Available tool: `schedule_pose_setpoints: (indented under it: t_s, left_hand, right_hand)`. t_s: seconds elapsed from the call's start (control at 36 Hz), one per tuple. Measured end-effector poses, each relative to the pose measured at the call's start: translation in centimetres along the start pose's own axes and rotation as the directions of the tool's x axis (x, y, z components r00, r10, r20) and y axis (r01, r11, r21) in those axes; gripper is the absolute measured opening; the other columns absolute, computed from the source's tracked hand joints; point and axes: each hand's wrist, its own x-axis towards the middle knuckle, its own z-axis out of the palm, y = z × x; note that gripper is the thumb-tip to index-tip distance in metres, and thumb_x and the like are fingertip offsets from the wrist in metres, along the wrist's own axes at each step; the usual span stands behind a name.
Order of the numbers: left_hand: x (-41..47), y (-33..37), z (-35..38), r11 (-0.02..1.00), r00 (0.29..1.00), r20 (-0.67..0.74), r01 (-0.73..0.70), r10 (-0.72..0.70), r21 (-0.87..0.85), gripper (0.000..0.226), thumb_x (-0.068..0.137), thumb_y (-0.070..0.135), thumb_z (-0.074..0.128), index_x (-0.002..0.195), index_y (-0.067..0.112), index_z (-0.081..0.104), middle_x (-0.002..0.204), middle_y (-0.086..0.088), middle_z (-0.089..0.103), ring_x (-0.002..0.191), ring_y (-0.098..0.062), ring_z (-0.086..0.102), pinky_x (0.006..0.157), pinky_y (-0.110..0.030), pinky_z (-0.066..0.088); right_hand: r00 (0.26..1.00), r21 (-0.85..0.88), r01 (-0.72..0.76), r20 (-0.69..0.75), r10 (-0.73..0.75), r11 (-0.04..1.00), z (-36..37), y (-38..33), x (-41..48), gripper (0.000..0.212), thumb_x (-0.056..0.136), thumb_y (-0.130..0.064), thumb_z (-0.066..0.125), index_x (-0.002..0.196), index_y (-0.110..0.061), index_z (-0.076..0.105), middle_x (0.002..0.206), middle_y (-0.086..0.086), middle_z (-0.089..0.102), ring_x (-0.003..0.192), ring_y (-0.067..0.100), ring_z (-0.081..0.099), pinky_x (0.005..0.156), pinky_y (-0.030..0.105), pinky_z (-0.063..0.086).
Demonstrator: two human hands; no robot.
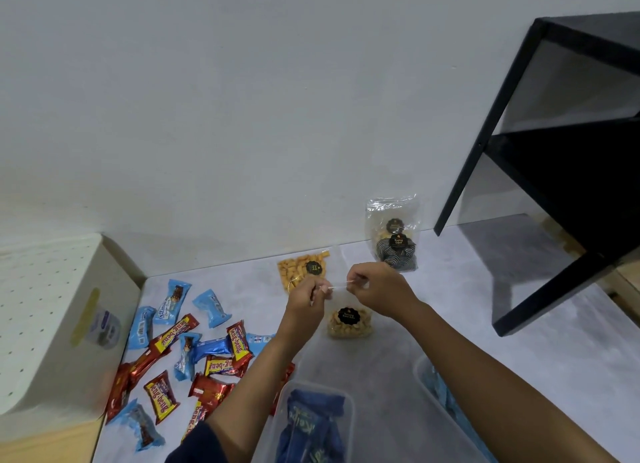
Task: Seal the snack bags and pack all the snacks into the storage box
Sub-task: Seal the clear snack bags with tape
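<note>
Snack bag (349, 318) of pale nuts stands on the gray tabletop (450, 324), near the middle. It is clear and has a round black sticker on the front. The left hand (304, 298) and the right hand (375, 291) are both pinching its clear top edge, one at each end, and the top is stretched flat between them.

Just behind the hands lies a flat bag of small orange crackers (304, 270). Farther back, a bag of dark swirly cookies (394, 237) leans on the white wall (242, 98).

On the left, many red and blue candy bars (180, 351) lie scattered on the tabletop. A white box with little holes (45, 320) sits beside them.

Close to the person, a clear storage box (311, 424) has blue packs inside. Another clear box (446, 407) is partly hidden by the right arm. A black shelf (554, 171) stands on the right.
</note>
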Motion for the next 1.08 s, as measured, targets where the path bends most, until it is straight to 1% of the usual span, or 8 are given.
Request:
schedule_pose_setpoints:
  t_s: [0.14,0.25,0.42,0.58,0.67,0.81,0.97,1.08]
  left_hand:
    - [0.3,-0.7,-0.4,0.999,0.999,0.014,-0.035,0.035,0.026,0.024,0.092,0.002,0.046,0.08,0.017,0.059,0.078,0.006,0.058,0.073,0.0,0.054,0.068,-0.007,0.039]
    - [0.2,-0.9,-0.6,0.997,0.997,0.024,-0.07,0.069,0.035,0.017,0.091,-0.002,0.047,0.086,0.003,0.063,0.077,0.006,0.057,0.074,0.006,0.055,0.068,-0.005,0.04]
    - [0.0,-0.7,-0.8,0.991,0.99,0.046,-0.134,0.132,0.031,0.018,0.085,0.009,0.044,0.079,0.01,0.061,0.074,0.011,0.057,0.074,0.003,0.055,0.068,-0.008,0.042]
    - [-0.3,-0.6,-1.3,0.998,0.998,0.046,-0.043,0.046,-0.051,0.015,0.087,0.016,0.053,0.079,0.02,0.064,0.073,0.008,0.062,0.071,-0.005,0.056,0.068,-0.023,0.046]
    - [-0.5,-0.6,-1.5,0.992,0.998,0.047,0.054,-0.048,-0.114,0.018,0.089,0.009,0.058,0.08,0.023,0.066,0.074,0.002,0.065,0.072,-0.008,0.058,0.07,-0.022,0.048]
    - [-0.7,-0.7,-1.7,0.968,0.991,0.023,0.136,-0.134,-0.212,0.009,0.087,0.008,0.061,0.083,0.013,0.067,0.072,-0.001,0.065,0.065,-0.002,0.059,0.069,-0.017,0.05]
    - [-0.5,0.8,-1.8,0.99,0.996,0.068,0.073,-0.066,-0.119,0.013,0.091,0.008,0.054,0.082,0.011,0.062,0.074,0.003,0.06,0.064,0.006,0.052,0.063,-0.008,0.042]
    - [-0.8,1.2,-1.4,0.998,0.999,0.034,0.036,-0.035,-0.052,0.013,0.092,0.006,0.049,0.083,0.01,0.057,0.075,0.001,0.054,0.066,-0.003,0.047,0.06,-0.006,0.039]
  right_hand:
    - [0.999,-0.035,0.039,0.01,-0.038,0.999,0.1,-0.6,0.2,0.009,0.08,-0.02,0.061,0.079,-0.016,0.068,0.078,-0.003,0.069,0.08,0.017,0.063,0.074,0.03,0.047]
    - [0.999,-0.123,0.042,-0.019,-0.045,0.992,0.4,-0.9,0.3,0.011,0.081,-0.023,0.06,0.08,-0.016,0.068,0.079,-0.003,0.068,0.084,0.018,0.061,0.077,0.028,0.034]
    - [0.998,-0.23,0.031,-0.042,-0.042,0.973,0.7,-1.4,0.4,0.011,0.084,-0.025,0.059,0.082,-0.017,0.067,0.086,-0.003,0.07,0.088,0.019,0.06,0.076,0.028,0.022]
    - [0.992,-0.109,-0.038,0.114,0.051,0.993,-0.3,-1.6,0.4,0.019,0.083,-0.025,0.064,0.064,-0.025,0.059,0.086,-0.004,0.071,0.084,0.017,0.061,0.074,0.029,0.042]
    - [0.978,-0.001,-0.124,0.168,0.122,0.992,-0.7,-1.2,0.4,0.012,0.082,-0.024,0.065,0.071,-0.024,0.065,0.079,-0.008,0.066,0.081,0.016,0.062,0.075,0.032,0.051]
    - [0.968,0.11,-0.219,0.146,0.202,0.97,-1.1,-0.3,-0.2,0.014,0.082,-0.021,0.064,0.069,-0.024,0.062,0.07,-0.009,0.057,0.066,0.007,0.054,0.069,0.03,0.048]
    - [0.972,0.077,-0.226,0.089,0.219,0.971,-2.2,-0.4,-2.0,0.022,0.086,-0.016,0.047,0.072,-0.026,0.06,0.084,-0.009,0.066,0.082,0.015,0.061,0.078,0.037,0.051]
    - [0.974,0.017,-0.203,0.105,0.2,0.979,-1.9,-0.7,-2.2,0.019,0.088,-0.017,0.045,0.08,-0.024,0.061,0.089,-0.007,0.065,0.086,0.016,0.06,0.079,0.037,0.049]
